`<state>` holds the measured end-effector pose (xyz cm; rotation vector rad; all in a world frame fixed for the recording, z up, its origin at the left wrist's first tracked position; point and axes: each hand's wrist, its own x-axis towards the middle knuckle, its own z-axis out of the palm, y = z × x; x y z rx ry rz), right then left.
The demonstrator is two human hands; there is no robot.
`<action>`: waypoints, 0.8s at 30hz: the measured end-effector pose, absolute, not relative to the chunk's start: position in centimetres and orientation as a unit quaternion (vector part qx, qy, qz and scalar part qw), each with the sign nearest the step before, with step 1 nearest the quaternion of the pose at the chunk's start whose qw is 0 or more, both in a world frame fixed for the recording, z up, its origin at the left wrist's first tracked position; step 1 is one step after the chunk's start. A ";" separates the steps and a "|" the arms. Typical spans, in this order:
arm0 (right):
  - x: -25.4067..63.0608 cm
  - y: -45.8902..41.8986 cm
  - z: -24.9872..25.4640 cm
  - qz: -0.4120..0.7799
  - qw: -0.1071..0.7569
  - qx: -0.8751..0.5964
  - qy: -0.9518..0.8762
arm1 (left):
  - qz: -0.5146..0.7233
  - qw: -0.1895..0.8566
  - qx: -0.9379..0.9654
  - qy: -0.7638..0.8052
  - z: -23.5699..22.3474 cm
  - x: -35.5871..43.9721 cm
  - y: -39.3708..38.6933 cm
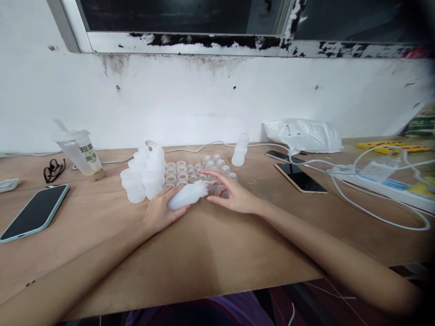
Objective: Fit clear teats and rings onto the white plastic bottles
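Observation:
My left hand (163, 212) is wrapped round a frosted white baby bottle (186, 197), which lies tilted with its neck toward the right. Beside that neck is my right hand (234, 192), its thumb and fingers apart. Something clear, perhaps a nipple, shows at the bottle's mouth between them; whether my fingers touch it I cannot tell. Behind my hands are white rings (171, 172) in rows, clear nipples (191, 172) and clear domed caps (220, 163). Several more bottle bodies (135, 185) stand grouped to the left. One capped bottle (239, 151) stands apart near the wall.
On the left are a phone (36, 212), a drink cup (81, 154) with a straw, and black-framed glasses (54, 170). Two phones, one of them gold-edged (301, 177), a plastic bag (306, 136), a power strip (384, 183) and looping white cables occupy the right.

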<state>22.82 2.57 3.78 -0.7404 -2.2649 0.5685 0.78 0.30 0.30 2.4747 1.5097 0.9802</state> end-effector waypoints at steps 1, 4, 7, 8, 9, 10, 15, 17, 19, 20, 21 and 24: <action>22.8 2.6 3.8 0.223 0.331 -0.278 -0.874 | 0.320 0.040 0.809 0.492 0.3 0.8 0.3; 22.7 2.8 3.4 0.256 0.297 -0.319 -0.863 | 0.304 0.030 0.823 0.478 0.4 0.9 0.0; 22.8 3.0 3.2 0.246 0.252 -0.361 -0.864 | 0.293 0.008 0.841 0.455 0.3 1.0 -0.3; 23.0 3.0 3.3 0.224 0.250 -0.355 -0.873 | 0.294 0.003 0.843 0.451 0.2 1.0 -0.3; 23.2 3.1 3.5 0.202 0.253 -0.336 -0.884 | 0.296 0.003 0.842 0.451 0.1 1.0 -0.3; 23.4 3.2 3.7 0.186 0.260 -0.308 -0.896 | 0.300 0.006 0.839 0.454 0.0 0.9 -0.2; 23.5 3.1 4.1 0.156 0.275 -0.240 -0.918 | 0.320 0.021 0.831 0.455 0.0 0.8 0.0; 23.2 2.9 3.9 0.161 0.281 -0.295 -0.899 | 0.321 0.009 0.838 0.442 0.0 0.8 -0.1; 23.0 2.7 3.8 0.173 0.265 -0.347 -0.883 | 0.320 -0.003 0.844 0.431 0.1 0.9 -0.3; 23.0 2.6 3.8 0.173 0.257 -0.359 -0.881 | 0.318 -0.006 0.845 0.430 0.1 0.9 -0.3; 23.0 2.6 3.9 0.168 0.251 -0.358 -0.884 | 0.317 -0.005 0.845 0.431 0.1 0.9 -0.4; 23.3 2.6 4.1 0.142 0.250 -0.296 -0.911 | 0.315 0.009 0.839 0.443 0.2 1.0 -0.4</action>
